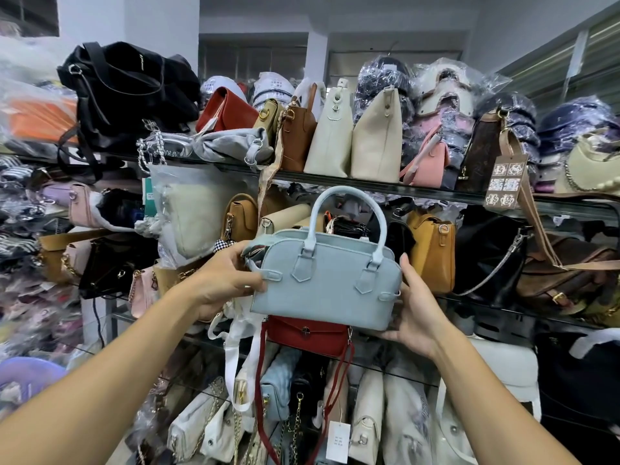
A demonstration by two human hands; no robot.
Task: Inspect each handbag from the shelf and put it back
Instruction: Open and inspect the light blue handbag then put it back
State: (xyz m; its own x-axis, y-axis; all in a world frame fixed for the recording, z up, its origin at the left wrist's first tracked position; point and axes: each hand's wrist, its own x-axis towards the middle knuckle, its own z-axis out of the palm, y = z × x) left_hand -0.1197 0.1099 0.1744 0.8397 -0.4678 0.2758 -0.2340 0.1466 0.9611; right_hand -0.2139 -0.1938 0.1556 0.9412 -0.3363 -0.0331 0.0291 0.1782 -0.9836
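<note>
I see the pale blue handbag (327,286) upright — left hand (221,283) fingers gripping one end, right hand (416,310) cupping the other.

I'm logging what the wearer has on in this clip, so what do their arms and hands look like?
Both forearms are bare right up to the frame's edge, with no sleeves showing. The left hand and right hand wear no gloves, and no watch, bracelet or ring is visible.
</note>
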